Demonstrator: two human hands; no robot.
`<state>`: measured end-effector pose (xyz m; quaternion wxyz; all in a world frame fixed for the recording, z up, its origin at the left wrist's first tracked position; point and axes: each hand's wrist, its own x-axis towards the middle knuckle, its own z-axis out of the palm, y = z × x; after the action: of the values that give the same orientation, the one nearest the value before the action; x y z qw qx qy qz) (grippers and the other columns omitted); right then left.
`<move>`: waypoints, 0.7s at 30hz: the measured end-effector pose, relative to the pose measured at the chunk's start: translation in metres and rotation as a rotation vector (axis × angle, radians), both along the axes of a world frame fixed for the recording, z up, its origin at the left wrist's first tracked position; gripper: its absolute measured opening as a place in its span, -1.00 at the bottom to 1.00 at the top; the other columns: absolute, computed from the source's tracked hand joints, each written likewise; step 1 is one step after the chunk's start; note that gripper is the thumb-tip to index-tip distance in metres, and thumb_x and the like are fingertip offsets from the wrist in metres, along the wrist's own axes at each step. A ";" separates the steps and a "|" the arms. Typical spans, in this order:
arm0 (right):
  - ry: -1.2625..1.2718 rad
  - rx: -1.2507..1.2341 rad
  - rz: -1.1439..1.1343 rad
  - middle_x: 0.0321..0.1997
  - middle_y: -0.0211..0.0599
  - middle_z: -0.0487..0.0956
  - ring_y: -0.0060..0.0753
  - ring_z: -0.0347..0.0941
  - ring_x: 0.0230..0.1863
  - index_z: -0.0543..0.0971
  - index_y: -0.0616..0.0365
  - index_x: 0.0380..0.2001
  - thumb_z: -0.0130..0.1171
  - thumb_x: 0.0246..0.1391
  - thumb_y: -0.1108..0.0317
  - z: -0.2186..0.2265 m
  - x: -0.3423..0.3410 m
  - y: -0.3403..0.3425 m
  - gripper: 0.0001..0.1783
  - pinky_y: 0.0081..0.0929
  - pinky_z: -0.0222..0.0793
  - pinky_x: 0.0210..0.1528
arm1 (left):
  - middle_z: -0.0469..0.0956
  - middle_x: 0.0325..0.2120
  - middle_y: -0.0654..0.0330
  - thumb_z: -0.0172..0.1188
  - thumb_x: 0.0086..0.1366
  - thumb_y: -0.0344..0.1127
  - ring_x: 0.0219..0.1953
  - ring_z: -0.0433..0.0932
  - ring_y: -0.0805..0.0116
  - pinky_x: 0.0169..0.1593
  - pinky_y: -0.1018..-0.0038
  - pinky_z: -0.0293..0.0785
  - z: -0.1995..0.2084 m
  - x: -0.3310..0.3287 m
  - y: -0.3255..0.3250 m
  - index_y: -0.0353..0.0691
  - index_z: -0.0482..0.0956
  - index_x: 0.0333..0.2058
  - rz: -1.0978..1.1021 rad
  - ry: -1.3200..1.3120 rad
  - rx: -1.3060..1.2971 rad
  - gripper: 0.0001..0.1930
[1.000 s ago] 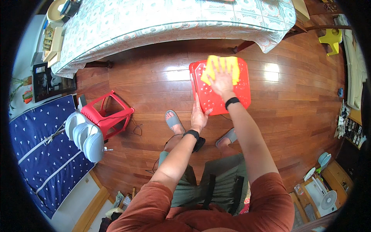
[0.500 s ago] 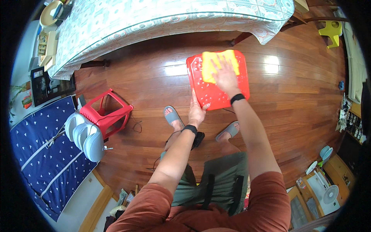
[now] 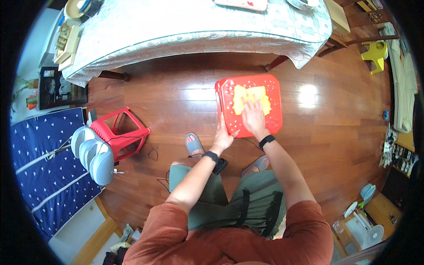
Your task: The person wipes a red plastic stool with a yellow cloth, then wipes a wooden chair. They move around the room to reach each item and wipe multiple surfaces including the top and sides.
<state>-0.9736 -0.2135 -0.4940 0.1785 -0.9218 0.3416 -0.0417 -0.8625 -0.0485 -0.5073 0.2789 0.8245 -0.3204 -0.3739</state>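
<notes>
A red plastic stool (image 3: pixel 274 99) stands in front of me, its square, studded seat facing up. My left hand (image 3: pixel 223 136) grips the seat's near left corner, thumb on top and the other fingers along the side. On the seat lies a rumpled yellow cloth (image 3: pixel 240 95). My right hand (image 3: pixel 254 118) presses down on this cloth, fingers stretched out and apart over it. The stool's legs are hidden beneath the seat.
Beyond the stool is a table with a patterned cloth (image 3: pixel 176 46). A second red stool (image 3: pixel 121 134) lies tipped at the left, beside pale grey rounded objects (image 3: pixel 92 154) and a dark blue cover (image 3: pixel 48 150). A yellow stool (image 3: pixel 375 55) stands far right. A thin cable trails near my feet.
My right hand has drawn the cloth nearer to me across the seat, and the cloth is more bunched. My left hand keeps its grip on the corner. The whole view has shifted slightly.
</notes>
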 end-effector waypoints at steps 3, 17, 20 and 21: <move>-0.065 0.036 0.184 0.61 -0.07 0.33 0.10 0.09 0.66 0.41 0.05 0.49 0.11 0.33 0.27 0.001 0.023 0.027 -0.34 0.07 -0.10 0.68 | 0.43 0.36 0.04 0.37 0.41 -0.40 0.34 0.45 0.19 0.46 0.28 0.33 -0.016 0.053 0.010 -0.12 0.12 0.58 0.202 0.779 -0.149 -0.14; -0.159 -0.060 0.525 0.55 -0.12 0.38 0.03 0.15 0.62 0.49 0.10 0.38 0.20 0.34 0.15 -0.008 -0.053 0.081 -0.40 0.08 0.08 0.61 | 0.54 0.27 -0.16 0.27 0.53 0.01 0.28 0.58 0.09 0.33 0.25 0.47 -0.050 0.076 -0.048 -0.22 -0.04 0.60 -0.132 0.174 -0.308 -0.09; -0.125 -0.060 0.540 0.56 -0.14 0.36 0.05 0.14 0.62 0.46 0.05 0.42 0.21 0.34 0.16 -0.005 -0.078 0.075 -0.38 0.10 0.11 0.60 | 0.48 0.29 -0.09 0.22 0.57 -0.08 0.21 0.58 0.25 0.22 0.30 0.55 -0.055 0.046 -0.057 -0.13 -0.15 0.62 0.029 0.295 -0.294 -0.10; -0.125 -0.070 0.545 0.56 -0.14 0.36 0.04 0.14 0.62 0.46 0.05 0.42 0.21 0.33 0.17 -0.004 -0.084 0.073 -0.37 0.10 0.11 0.60 | 0.41 0.35 -0.04 0.23 0.55 -0.10 0.19 0.57 0.26 0.18 0.33 0.56 -0.057 0.031 -0.055 -0.12 -0.23 0.63 0.202 0.718 -0.414 -0.05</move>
<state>-1.0580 -0.1403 -0.4978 0.1718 -0.9809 0.0675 -0.0607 -0.8316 -0.1033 -0.5641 0.5677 0.5958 -0.1886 -0.5359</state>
